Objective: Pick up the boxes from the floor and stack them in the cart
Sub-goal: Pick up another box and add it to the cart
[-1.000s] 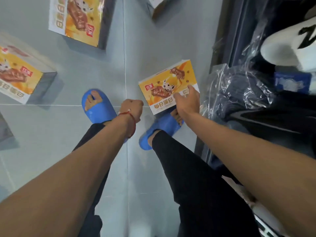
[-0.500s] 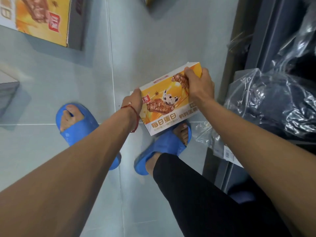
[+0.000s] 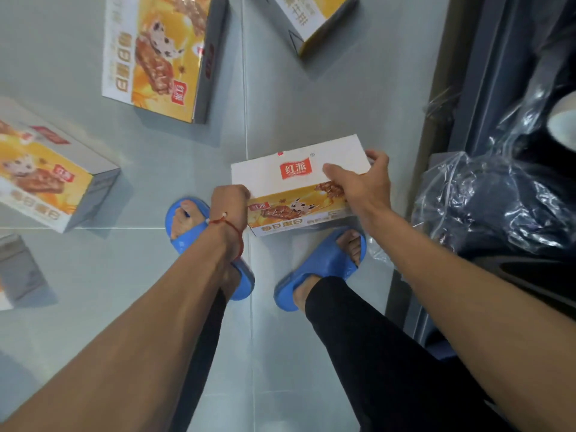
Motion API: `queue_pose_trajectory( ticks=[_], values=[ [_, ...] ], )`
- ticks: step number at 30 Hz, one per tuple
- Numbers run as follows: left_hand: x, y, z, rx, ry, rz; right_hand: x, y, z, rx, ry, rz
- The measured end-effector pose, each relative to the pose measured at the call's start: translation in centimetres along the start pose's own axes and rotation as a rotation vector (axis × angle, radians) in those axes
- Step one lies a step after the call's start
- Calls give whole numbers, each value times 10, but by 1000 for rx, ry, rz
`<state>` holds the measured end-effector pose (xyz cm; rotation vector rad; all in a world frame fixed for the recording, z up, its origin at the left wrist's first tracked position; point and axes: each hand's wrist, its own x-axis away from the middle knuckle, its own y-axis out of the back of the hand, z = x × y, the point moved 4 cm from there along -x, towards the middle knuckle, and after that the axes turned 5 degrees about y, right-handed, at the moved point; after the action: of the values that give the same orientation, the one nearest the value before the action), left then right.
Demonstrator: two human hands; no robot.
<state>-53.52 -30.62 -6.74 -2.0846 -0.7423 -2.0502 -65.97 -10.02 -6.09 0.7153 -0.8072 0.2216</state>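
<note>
**Box held in both hands, in front of the feet**

Head view.
- The held box [image 3: 274,179] is sitting between the two hands, in front of the blue slippers [image 3: 324,266]. It is tilting so that its white face with a red logo and its yellow printed face are both showing.
- The left hand [image 3: 230,204] is gripping the box's left end with its fingers curled against it. A red string bracelet [image 3: 232,226] is hanging at that wrist.
- The right hand [image 3: 361,185] is clamping the right end. The thumb is lying across the white face and the fingers are wrapping round the far corner.
- The box's lower edge is showing just above the toes of the right slipper.
- Three more yellow boxes are lying on the grey tiled floor [image 3: 327,98]: one far ahead [image 3: 159,54], one to the left [image 3: 46,179], and one cut by the top edge [image 3: 311,17].
- A grey box [image 3: 18,269] is lying at the left edge.
- Dark goods in clear plastic [image 3: 498,198] are lying on the right, behind a grey frame [image 3: 436,88]. I cannot tell whether this is the cart.
</note>
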Motion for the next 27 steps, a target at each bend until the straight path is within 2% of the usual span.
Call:
queue_pose_trajectory(
  ticks=[4,7,12,16,20,27],
  values=[
    [-5,32,-7,5,-48,-101,16,-8,9,-154,-10,112],
    [-24,50,6,30,-56,-154,20,-20,7,-147,22,178],
    [-28,51,9,103,-54,-84,9,-41,-3,-142,11,210],
    [-43,48,8,62,-182,54,-4,-45,-18,-63,39,272],
    [-58,41,8,-9,-266,159,-12,-49,-26,-140,7,382],
    [-21,48,8,86,-208,124,23,-32,-10,-225,-43,361]
  ],
)
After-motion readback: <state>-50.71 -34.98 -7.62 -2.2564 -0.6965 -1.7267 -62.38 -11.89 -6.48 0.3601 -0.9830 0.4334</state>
